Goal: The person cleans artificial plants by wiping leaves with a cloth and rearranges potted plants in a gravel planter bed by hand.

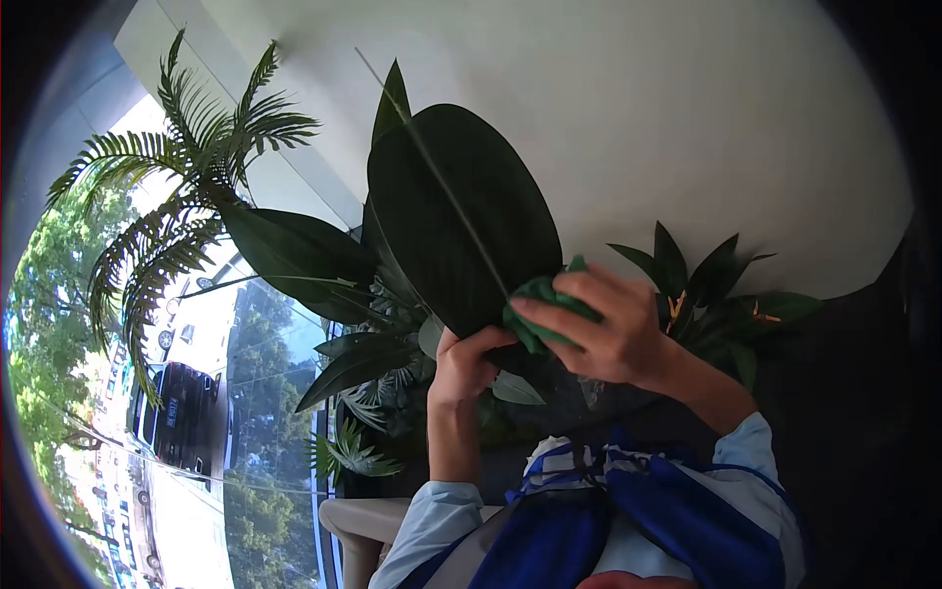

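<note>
A large dark green leaf (461, 206) with a pale midrib stands upright in front of me. My left hand (463, 369) is closed at its lower end, the thumb in front and the other fingers mostly hidden behind it. In my right hand (613, 324) is a bunched green cloth (535, 312), pressed against the leaf's lower right part, close to the midrib. The fingers are wrapped over the cloth, and the two hands are close together.
Other broad leaves (304, 255) spread to the left, below a palm-like plant (201, 167). A plant with orange flowers (687, 285) grows at the right, before a pale wall (706, 128). Through the window at left a dark car (175, 417) shows. A beige chair-like edge (358, 520) sits below.
</note>
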Available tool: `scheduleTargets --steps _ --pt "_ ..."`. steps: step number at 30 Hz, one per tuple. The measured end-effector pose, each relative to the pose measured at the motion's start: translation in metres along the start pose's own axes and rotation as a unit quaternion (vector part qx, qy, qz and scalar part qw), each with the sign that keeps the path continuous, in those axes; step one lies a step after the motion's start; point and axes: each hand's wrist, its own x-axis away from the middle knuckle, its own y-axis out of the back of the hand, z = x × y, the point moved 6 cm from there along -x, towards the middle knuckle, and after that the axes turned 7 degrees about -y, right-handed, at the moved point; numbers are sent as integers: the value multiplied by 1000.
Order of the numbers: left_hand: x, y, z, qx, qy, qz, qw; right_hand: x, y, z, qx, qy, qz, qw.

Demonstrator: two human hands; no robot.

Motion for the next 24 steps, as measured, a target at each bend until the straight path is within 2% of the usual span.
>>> scheduleTargets --steps 1,3,5,6,7,8,10,11,13,14,16,18,20,22,24 --pt "3 2 5 -26 17 -13 999 -3 1 -7 1 -7 0 1000" --pt "10 7 14 -59 26 3 998 -21 19 -25 9 -43 -109 993" --pt "8 7 16 -92 24 21 995 -17 15 -24 6 -41 -110 993" --pt "5 4 13 -49 10 23 998 -15 13 -22 0 -35 -108 994" --pt "1 1 10 -5 -6 25 1000 -6 8 -14 -4 -38 -55 998" --pt "-5 -4 4 -5 -11 28 1000 -1 6 -14 -2 -33 -56 998" --pt "-10 -15 -4 83 15 5 996 9 -3 -19 -9 -48 -26 998" --pt "-9 -14 0 83 20 5 996 0 6 -26 -10 -62 -64 996" --pt "-9 -4 11 26 34 -26 999 -14 15 -39 -18 -89 -91 992" --pt "-9 -2 14 25 34 -23 999 -18 20 -44 -25 -111 -118 986" --pt "-9 1 13 35 9 3 999 -8 17 -33 -15 -95 -115 989" --pt "-11 -6 3 19 27 8 999 8 5 -19 13 -69 -30 997" --pt "-11 -8 6 4 54 8 998 8 7 -23 -13 -89 -12 996" --pt "-8 -1 16 -48 70 -31 996 -1 20 -39 -3 -135 -76 988" --pt "-6 0 19 -54 75 -26 995 -5 25 -46 -8 -142 -102 985"
